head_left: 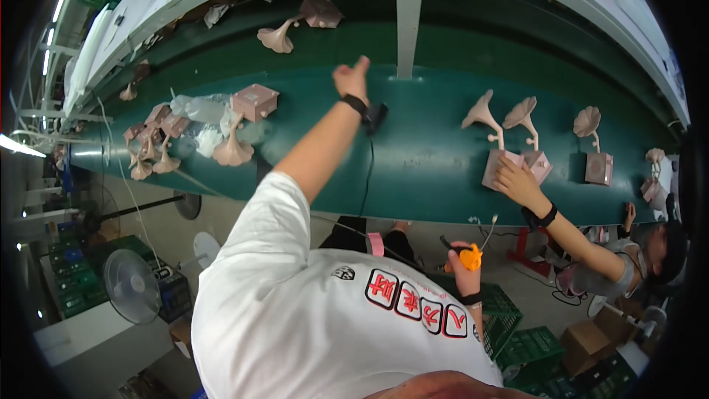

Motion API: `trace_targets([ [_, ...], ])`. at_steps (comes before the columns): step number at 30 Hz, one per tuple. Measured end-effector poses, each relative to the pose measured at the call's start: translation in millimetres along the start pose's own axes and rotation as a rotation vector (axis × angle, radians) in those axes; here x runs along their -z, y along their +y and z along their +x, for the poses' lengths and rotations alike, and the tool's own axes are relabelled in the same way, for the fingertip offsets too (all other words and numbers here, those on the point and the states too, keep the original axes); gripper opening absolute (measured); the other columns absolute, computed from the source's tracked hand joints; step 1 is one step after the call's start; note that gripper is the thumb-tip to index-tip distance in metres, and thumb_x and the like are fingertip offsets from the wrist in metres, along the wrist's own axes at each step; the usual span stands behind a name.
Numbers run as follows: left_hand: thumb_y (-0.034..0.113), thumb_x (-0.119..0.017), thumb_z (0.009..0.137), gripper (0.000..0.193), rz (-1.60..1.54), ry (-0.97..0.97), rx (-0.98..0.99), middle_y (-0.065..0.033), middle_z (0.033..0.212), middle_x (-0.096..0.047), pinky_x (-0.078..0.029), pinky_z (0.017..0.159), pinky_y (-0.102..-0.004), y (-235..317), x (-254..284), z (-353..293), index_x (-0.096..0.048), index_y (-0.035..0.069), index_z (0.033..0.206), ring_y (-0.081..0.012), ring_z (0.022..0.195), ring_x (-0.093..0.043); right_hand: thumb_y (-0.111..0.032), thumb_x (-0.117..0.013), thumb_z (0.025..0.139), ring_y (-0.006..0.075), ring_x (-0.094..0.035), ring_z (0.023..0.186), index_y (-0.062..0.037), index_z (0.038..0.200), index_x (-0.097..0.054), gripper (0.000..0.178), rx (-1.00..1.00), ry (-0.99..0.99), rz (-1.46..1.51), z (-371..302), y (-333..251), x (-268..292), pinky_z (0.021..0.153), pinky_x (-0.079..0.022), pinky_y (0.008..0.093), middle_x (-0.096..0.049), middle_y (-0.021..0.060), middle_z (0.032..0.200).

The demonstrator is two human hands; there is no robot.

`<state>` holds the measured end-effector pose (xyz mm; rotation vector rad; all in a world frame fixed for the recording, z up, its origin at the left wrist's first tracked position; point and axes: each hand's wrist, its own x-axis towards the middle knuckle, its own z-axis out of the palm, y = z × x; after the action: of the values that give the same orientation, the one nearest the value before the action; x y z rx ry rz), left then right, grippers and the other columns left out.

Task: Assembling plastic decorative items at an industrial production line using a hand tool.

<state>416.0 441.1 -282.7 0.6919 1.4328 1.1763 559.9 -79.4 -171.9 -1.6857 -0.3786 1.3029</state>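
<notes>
My left hand (351, 80) reaches out over the far side of the green belt (310, 177). Its thumb stands away from the partly curled fingers, and I see nothing in it. Beyond it to the left lies a pink gramophone-shaped piece (322, 12) with a flared horn. Low by my body, my right hand (465, 275) grips an orange and black tool (470, 256), its exact kind unclear. Nearer on the left are another pink gramophone (255, 102) and a cluster of several more (159, 129), beside clear plastic bags (201, 108).
A co-worker's hand (519, 181) rests on a pink gramophone (496, 166) at the right; another stands farther right (599, 168). A white post (408, 22) rises at the belt's far edge. A black cable (369, 170) crosses the belt. Fans (133, 286) and green crates (535, 347) stand behind.
</notes>
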Motion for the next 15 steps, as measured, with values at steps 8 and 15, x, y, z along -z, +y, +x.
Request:
trace_targets([
  [8,0.040,-0.093,0.059,0.100,-0.067,0.276,0.150,-0.0221,0.126,-0.060,-0.049,0.092,-0.0409,58,-66,169,-0.047,-0.009,0.133,-0.0328,0.110,-0.061,-0.003,-0.068,0.088,0.0092,-0.057,0.074,-0.0042,0.125,-0.052,0.041,0.165,0.171,-0.094,-10,9,-77,0.066,-0.050,0.0236,-0.060,0.0025,0.089],
  [15,0.039,-0.085,0.066,0.065,0.008,0.250,-0.140,-0.0123,0.100,-0.070,-0.052,0.081,-0.0393,57,-28,160,-0.063,-0.003,0.110,-0.0304,0.093,-0.067,-0.005,-0.064,0.089,0.0124,-0.058,0.087,-0.0031,0.135,-0.044,0.049,0.151,0.137,0.188,-5,-36,-108,0.078,-0.051,0.0288,-0.062,0.0069,0.105],
])
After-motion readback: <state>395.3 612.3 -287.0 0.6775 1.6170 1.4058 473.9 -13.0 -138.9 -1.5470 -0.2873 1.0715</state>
